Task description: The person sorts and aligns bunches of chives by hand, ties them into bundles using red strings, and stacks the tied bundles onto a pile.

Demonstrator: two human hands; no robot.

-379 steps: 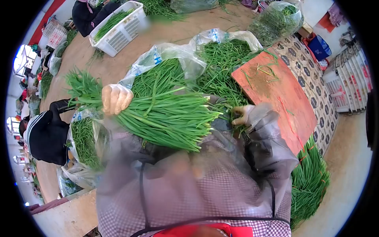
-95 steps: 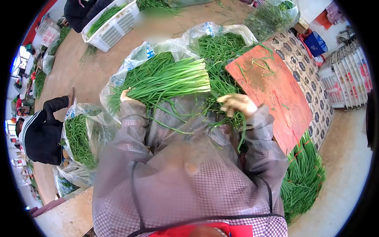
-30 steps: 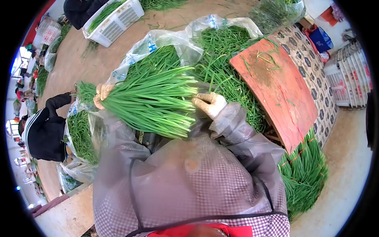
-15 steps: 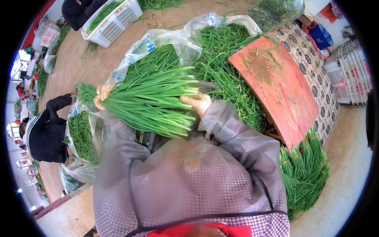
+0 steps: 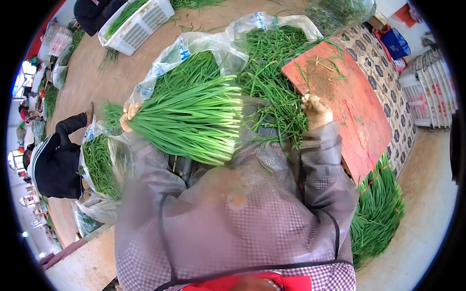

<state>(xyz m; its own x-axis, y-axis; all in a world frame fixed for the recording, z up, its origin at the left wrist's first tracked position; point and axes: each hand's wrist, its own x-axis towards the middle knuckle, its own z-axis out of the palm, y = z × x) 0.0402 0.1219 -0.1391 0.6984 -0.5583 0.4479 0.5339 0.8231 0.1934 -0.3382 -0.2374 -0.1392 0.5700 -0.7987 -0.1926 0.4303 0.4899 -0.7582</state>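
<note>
My left hand (image 5: 130, 116) is wrapped round the leafy end of a thick bunch of green stalks (image 5: 194, 121), whose pale cut ends fan out to the right. My right hand (image 5: 316, 110), its fingers curled, is at the left edge of a red board (image 5: 352, 111), beside loose greens (image 5: 279, 106). Whether it grips anything is too small to tell. Behind the bunch lies an open plastic bag (image 5: 194, 44) full of more greens.
Banded green bundles (image 5: 376, 218) lie below the board at the right. A white crate (image 5: 138, 31) stands at the back left. At the left, a person in black (image 5: 58, 162) is near another bag of greens (image 5: 99, 165). Stacked white crates (image 5: 427, 94) are at the far right.
My right hand has left the pale ends of the bunch and moved right to the board's edge. My left hand still holds the bunch, which is slightly higher in view.
</note>
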